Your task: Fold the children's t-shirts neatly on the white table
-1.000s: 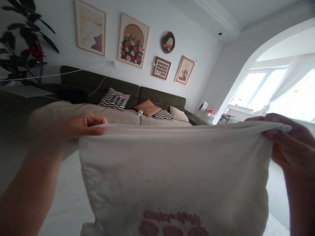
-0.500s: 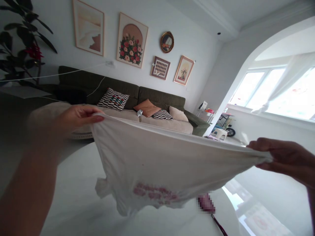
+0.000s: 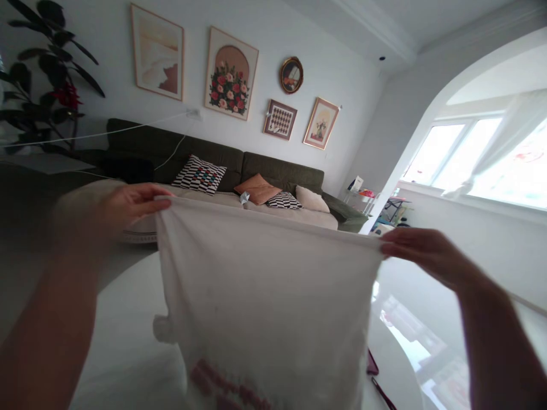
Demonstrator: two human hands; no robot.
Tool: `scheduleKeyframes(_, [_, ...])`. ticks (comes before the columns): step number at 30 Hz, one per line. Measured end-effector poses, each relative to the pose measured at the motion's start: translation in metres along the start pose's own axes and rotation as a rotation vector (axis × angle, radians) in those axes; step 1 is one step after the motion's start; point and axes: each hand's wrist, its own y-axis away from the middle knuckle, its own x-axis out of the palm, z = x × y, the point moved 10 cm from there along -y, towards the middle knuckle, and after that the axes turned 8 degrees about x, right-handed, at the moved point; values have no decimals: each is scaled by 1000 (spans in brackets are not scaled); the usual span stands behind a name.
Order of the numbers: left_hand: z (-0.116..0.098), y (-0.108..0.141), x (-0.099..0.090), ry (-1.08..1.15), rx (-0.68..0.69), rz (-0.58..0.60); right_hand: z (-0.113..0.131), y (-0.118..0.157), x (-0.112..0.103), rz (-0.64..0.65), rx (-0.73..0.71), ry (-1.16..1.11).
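A white T-shirt (image 3: 273, 285) hangs spread between my two hands over a white round table (image 3: 128, 307). My left hand (image 3: 132, 202) pinches its upper left corner, and my right hand (image 3: 414, 250) grips the upper right corner. The edge between them is drawn nearly straight. A blurred reddish print (image 3: 226, 384) shows low on the fabric, and a short sleeve-like bit sticks out at the left. The shirt's lowest part runs out of the frame. Beside it on the table, a dark red flat object (image 3: 372, 363) is partly hidden behind the cloth.
A thin dark stick-like object (image 3: 382, 393) lies near the table's right edge. Beyond the table stands a green sofa (image 3: 282, 168) with several cushions. A leafy plant (image 3: 51, 74) is at the far left. Framed pictures hang on the wall, and an archway leads to a window (image 3: 453, 154).
My right hand has moved left and slightly up, closer to my left hand. The shirt now hangs lower and flatter, with its print further down, covering more of the dark red object.
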Motion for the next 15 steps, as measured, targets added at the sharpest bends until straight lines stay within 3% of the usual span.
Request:
scheduleKeyframes(1, [18, -2, 18, 3, -63, 68, -11, -19, 23, 39, 29, 36])
scheduleKeyframes(3, [42, -8, 41, -2, -87, 73, -29, -53, 49, -73, 48, 130])
scheduleKeyframes(5, [45, -18, 50, -19, -27, -22, -36, -75, 51, -282, 41, 195])
scheduleKeyframes(7, [31, -28, 46, -30, 62, -156, -32, -81, 39, -468, 27, 223])
scheduleKeyframes(9, [7, -33, 39, -19, 148, -250, -19, -70, 19, -634, -15, 217])
scheduleKeyframes(12, [-25, -23, 32, 12, 238, -306, -8, -30, -1, -823, -92, 167])
scheduleKeyframes(15, [-23, 16, 36, 18, 198, -291, -38, 9, 20, -791, -44, 121])
